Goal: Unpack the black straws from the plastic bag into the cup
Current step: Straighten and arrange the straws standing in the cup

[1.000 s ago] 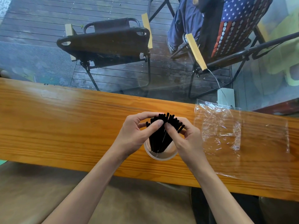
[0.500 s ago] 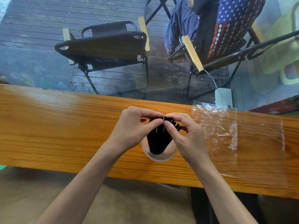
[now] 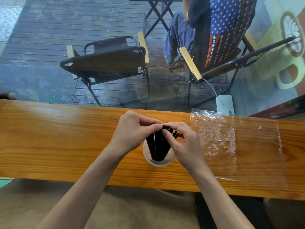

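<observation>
Black straws [image 3: 158,144] stand in the cup [image 3: 158,160], tops pinched together by the left hand [image 3: 133,131] and right hand [image 3: 184,141] to gather them, the emptied plastic bag [image 3: 231,142] lying right on the surface [image 3: 57,138].

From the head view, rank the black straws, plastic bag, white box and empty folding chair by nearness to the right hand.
1. black straws: pinched by the right hand, in the cup.
2. plastic bag: flat on the counter, just right of it.
3. white box: beyond the counter's far edge, on the right.
4. empty folding chair: far left, on the deck.
</observation>
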